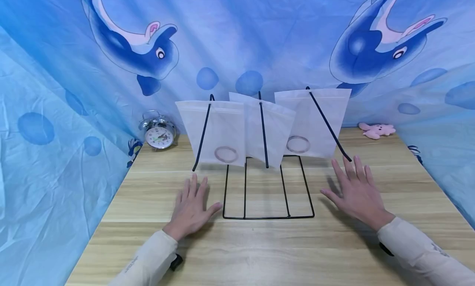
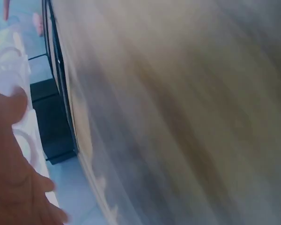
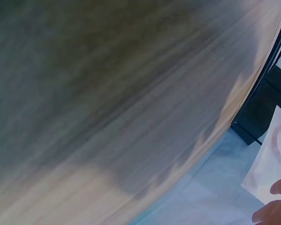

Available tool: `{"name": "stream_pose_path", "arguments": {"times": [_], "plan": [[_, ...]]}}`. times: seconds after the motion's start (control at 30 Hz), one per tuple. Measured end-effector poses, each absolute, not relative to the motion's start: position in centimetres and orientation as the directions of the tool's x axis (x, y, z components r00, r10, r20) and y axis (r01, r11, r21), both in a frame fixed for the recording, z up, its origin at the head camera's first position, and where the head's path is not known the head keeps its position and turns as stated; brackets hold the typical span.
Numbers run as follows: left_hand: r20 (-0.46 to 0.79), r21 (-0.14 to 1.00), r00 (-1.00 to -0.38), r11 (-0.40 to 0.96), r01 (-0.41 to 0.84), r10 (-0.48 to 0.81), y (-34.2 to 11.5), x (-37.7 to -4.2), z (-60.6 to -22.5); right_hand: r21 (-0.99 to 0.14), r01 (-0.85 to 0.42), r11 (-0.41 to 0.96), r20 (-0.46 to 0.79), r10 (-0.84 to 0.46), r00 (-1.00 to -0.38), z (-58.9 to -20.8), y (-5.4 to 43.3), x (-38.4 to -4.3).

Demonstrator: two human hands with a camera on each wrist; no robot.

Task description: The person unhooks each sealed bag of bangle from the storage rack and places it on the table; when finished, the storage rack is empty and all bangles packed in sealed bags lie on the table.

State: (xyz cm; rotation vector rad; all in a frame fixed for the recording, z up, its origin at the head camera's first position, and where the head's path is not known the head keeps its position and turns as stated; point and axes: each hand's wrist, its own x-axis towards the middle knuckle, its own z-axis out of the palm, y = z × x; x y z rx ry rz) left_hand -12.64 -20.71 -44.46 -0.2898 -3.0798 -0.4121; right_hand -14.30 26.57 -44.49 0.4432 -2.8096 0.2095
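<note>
A black wire rack [image 1: 269, 218] stands mid-table with three raised prongs. On them hang three whitish zip bags: a left bag [image 1: 230, 125], a middle bag [image 1: 276, 137] and a right bag [image 1: 297, 117]. Faint brownish rings show low on the left and right bags. My left hand [image 1: 191, 211], fingers extended, is beside the rack's base at its left. To the right, my right hand [image 1: 358, 195] has its fingers spread, fingertips close to the right prong's front end in the head view. Neither hand holds anything. Only parts of the fingers show in the wrist views.
A silver twin-bell alarm clock [image 1: 160, 134] stands at the back left of the wooden table [image 1: 259, 253]. At the back right lies a small pink plush toy [image 1: 376, 130]. Behind everything hangs a blue dolphin-print cloth [image 1: 230, 38].
</note>
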Motion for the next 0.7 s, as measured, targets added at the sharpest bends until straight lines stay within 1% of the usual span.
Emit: {"name": "stream_pose_path", "arguments": {"times": [0.1,0.2,0.27,0.33,0.4,0.57,0.7], "plan": [[0.016,0.302,-0.989,0.943,0.142,0.144,-20.1,-12.8,-44.2,-0.095,-0.323,0.942,0.304,-0.281,-0.91,-44.4,26.6,-14.2],[-0.015,0.314,-0.994,0.944,0.098,0.108,-19.4,-13.2,-44.0,-0.103,-0.324,0.94,0.299,-0.282,-0.912,-44.1,26.6,-14.1],[-0.047,0.316,-0.995,0.946,0.073,0.092,-19.0,-13.5,-43.9,-0.109,-0.328,0.938,0.297,-0.284,-0.912,-44.1,26.5,-14.0],[-0.095,0.343,-0.992,0.938,0.049,0.087,-18.7,-13.8,-43.7,-0.114,-0.333,0.936,0.296,-0.288,-0.911,-43.9,26.4,-13.9],[-0.136,0.39,-0.986,0.92,0.038,0.098,-18.4,-14.3,-43.4,-0.118,-0.342,0.932,0.303,-0.294,-0.907,-43.8,26.3,-13.9],[-0.235,0.566,-0.959,0.825,-0.005,0.156,-18.0,-15.5,-42.8,-0.122,-0.361,0.925,0.325,-0.306,-0.895,-43.4,26.1,-13.9],[-0.315,0.637,-0.931,0.768,-0.061,0.187,-17.6,-15.9,-42.5,-0.124,-0.371,0.92,0.352,-0.309,-0.884,-43.2,26.0,-13.8]]}}
